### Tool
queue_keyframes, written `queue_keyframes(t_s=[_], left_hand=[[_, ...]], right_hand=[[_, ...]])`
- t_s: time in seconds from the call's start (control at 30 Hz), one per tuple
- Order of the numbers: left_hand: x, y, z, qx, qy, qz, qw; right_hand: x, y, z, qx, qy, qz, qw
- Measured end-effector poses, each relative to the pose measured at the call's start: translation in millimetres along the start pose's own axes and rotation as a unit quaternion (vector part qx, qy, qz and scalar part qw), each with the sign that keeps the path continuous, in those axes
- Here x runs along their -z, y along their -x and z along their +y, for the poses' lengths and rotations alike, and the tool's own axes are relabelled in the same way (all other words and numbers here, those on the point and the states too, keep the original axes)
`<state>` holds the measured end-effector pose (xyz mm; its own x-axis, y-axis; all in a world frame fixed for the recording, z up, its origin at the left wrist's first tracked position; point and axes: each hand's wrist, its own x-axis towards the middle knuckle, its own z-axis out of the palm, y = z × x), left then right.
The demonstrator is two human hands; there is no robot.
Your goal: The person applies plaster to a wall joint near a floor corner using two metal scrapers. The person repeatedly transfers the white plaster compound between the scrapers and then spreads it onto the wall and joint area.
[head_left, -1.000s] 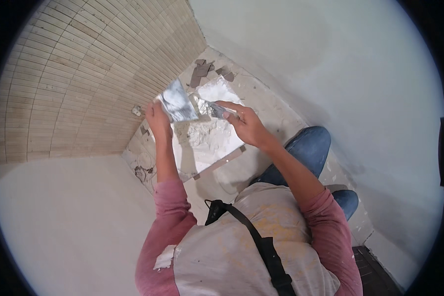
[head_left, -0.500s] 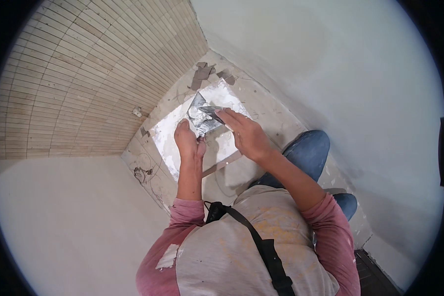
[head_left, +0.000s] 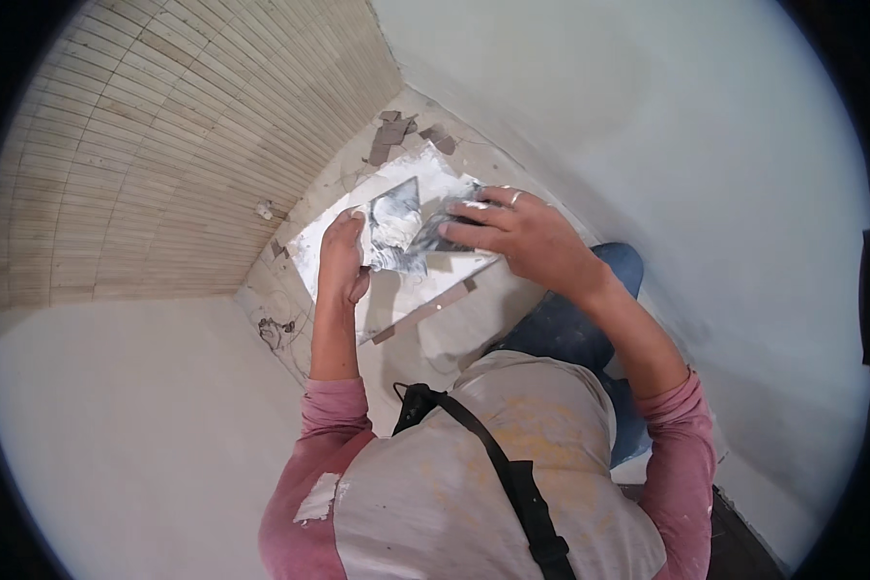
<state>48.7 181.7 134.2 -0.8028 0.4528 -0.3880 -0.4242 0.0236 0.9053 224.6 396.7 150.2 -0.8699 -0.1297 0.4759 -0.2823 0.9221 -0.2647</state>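
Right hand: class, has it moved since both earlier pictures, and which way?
Yes: the right hand has moved rightward, farther from the tiled wall.

1 left hand (head_left: 341,259), 1 right hand (head_left: 543,237); 2 metal blades (head_left: 393,205); 1 white board (head_left: 418,167); 1 ring (head_left: 515,197); 1 black strap (head_left: 529,503); 2 pink sleeves (head_left: 327,408); 1 tiled wall (head_left: 155,145), 2 plain walls (head_left: 599,97); several grey scraps (head_left: 381,147), overlapping, can't get exact number

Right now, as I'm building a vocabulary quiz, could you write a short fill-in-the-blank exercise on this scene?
The left hand holds a metal blade bearing ____ material.
The right hand, gripping a scraper, wears a ____ on one finger.
The strap across the shirt is ____.
Missing words: white; ring; black.
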Motion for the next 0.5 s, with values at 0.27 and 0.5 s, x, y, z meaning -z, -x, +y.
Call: queue_keyframes(t_s=[0.27,0.5], left_hand=[[-5,-14,6,0.043,-0.018,-0.157,0.987],[-10,-16,-3,0.02,-0.014,-0.138,0.99]], right_hand=[[35,-13,-18,0.036,0.009,-0.088,0.995],[61,-12,-4,0.042,0.032,-0.101,0.994]])
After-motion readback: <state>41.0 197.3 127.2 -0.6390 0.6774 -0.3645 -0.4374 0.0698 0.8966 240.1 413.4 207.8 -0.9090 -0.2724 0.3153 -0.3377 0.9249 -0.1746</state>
